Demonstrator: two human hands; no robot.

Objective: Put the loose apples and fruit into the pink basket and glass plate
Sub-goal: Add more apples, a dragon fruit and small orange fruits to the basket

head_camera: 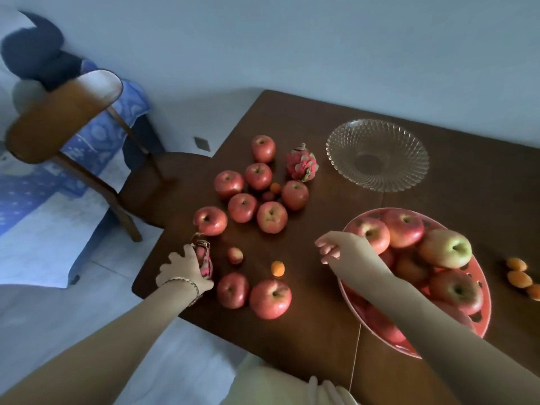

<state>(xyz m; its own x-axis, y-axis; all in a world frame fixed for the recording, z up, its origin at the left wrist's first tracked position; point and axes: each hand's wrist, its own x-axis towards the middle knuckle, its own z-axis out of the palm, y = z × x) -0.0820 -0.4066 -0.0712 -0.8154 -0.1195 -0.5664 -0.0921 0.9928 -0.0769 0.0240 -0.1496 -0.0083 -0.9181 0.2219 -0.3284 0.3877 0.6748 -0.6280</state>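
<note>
Several loose red apples lie on the dark wooden table, with a dragon fruit behind them. My left hand is closed around a second dragon fruit near the table's left edge. Two more apples sit just right of it, beside small orange and red fruits. The pink basket at the right is piled with apples. My right hand hovers at its left rim, fingers loosely apart, holding nothing. The glass plate stands bare at the back.
Three small orange fruits lie at the far right of the table. A wooden chair stands off the table's left side, with blue patterned cloth behind it. A wall runs along the back.
</note>
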